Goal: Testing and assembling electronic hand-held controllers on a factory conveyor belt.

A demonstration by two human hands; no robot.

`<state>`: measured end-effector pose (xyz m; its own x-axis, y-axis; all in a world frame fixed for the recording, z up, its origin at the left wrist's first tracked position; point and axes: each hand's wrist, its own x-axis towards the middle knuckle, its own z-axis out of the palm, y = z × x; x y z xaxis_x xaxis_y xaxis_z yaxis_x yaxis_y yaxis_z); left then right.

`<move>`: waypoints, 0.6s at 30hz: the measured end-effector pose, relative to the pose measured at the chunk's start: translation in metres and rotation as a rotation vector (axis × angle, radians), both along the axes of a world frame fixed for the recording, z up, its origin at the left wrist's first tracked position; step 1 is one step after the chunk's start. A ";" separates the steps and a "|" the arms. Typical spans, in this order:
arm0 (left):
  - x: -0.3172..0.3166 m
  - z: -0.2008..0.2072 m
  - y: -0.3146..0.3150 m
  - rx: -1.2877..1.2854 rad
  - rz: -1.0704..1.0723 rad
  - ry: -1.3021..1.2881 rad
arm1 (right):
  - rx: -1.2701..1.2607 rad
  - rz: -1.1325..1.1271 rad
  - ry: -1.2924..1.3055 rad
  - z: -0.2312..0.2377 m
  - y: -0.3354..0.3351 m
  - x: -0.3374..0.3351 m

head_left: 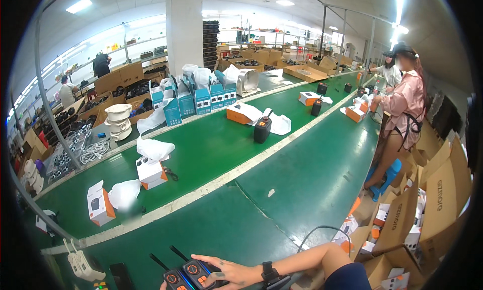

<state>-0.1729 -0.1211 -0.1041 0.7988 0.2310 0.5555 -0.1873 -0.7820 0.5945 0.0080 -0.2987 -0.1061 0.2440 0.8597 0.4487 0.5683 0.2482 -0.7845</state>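
Observation:
Two black box-shaped devices, likely small speakers, stand side by side at the lower edge: a left one (173, 279) and a right one (195, 269). Each has an orange-ringed dial, orange buttons, a blue light strip and an upright black strap or antenna. My right hand (224, 273) grips the right device from its right side, one finger along the far top edge and another digit by the orange buttons. A black watch (270, 273) is on that wrist. Of my left hand (163, 286) only a sliver shows beside the left device; its fingers are hidden.
A cream device (82, 262) with two straps and a dark phone-like slab (121, 276) lie left. Orange-white boxes (100, 203) and a black device (262, 130) sit on the green conveyor (211, 139). Blue boxes (202, 96) line its far side; cartons (402, 214) and co-workers (402, 96) are right.

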 end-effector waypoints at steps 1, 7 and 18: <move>-0.001 -0.001 0.000 -0.007 -0.002 0.012 | 0.001 0.003 -0.001 0.001 -0.001 0.000; 0.001 0.005 0.001 0.040 -0.015 0.007 | 0.065 -0.026 -0.051 0.009 -0.001 0.000; 0.004 0.004 0.000 0.039 -0.010 -0.029 | 0.179 -0.095 -0.164 0.018 0.002 -0.002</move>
